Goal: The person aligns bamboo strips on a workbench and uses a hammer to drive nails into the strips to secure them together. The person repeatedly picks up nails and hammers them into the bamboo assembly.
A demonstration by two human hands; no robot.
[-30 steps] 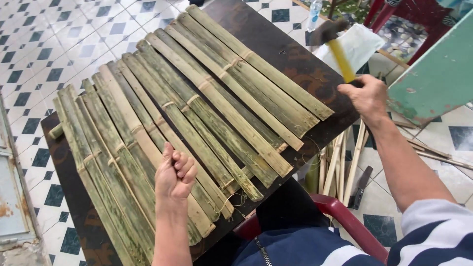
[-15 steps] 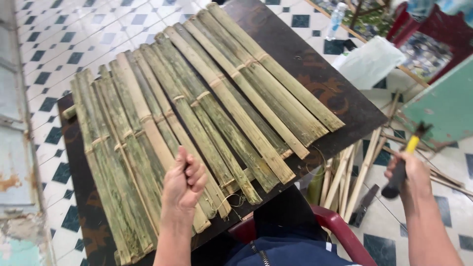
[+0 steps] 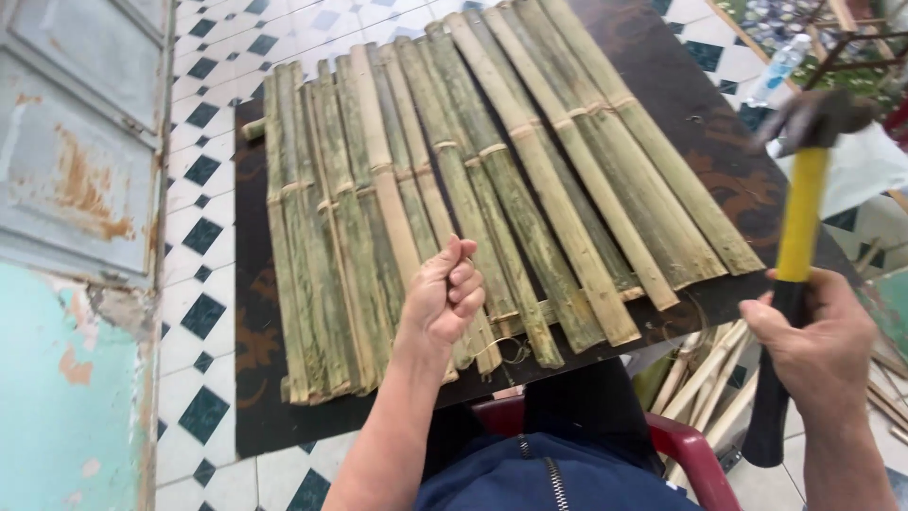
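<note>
Bamboo slats under curled left hand, maybe pinching something; right hand grips hammer.

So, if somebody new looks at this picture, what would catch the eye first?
First the fan of split green bamboo slats, spread over the dark table in the middle. Next the hammer with its yellow handle, raised at the right in the right hand. The left hand rests as a closed fist on the slats near the table's front edge.

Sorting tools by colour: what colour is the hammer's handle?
Yellow shaft with a black grip, on the hammer in the right hand; head view.
</note>
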